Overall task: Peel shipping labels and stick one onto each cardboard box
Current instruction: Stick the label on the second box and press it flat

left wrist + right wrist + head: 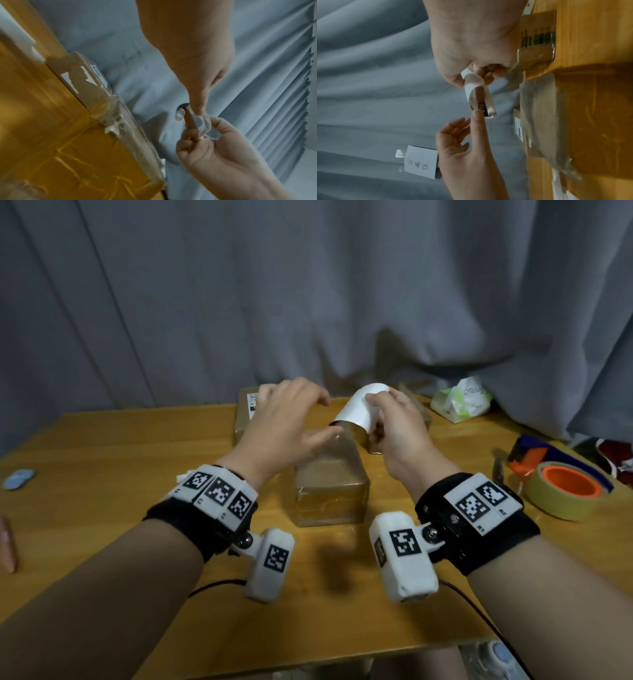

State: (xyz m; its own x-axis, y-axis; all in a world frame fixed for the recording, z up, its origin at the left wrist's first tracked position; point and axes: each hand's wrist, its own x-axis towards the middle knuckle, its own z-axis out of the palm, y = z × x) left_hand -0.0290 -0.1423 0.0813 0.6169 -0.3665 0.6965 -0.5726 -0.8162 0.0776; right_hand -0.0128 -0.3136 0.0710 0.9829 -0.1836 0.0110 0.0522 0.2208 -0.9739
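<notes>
1. Your right hand [394,422] is raised at 1 o'clock from the table's centre, thumb and curled fingers pinching the near edge of a curled white shipping label [359,409], which arches up and over toward 11 o'clock.
2. Your left hand [284,426] hovers at 9 o'clock of that label with fingers spread and loosely bent; in the right wrist view one fingertip [477,115] touches the label's free end, where a dark printed strip shows. It grips nothing.
3. The label is in the air above the boxes, not stuck to any of them.
4. The nearest cardboard box [330,491], wrapped in glossy clear tape, stands on the wooden table [120,474] directly beneath your hands, at 6 o'clock of the label.
5. A second box [245,419] lies at 10 o'clock behind your left hand, with a white label already on its top.
6. A third box [423,417] sits at 1 o'clock, largely hidden by your right hand.
7. At 3 o'clock lies a tape roll [565,491] with an orange core; at 2 o'clock, a tissue pack [460,402] against the grey curtain [308,285].
</notes>
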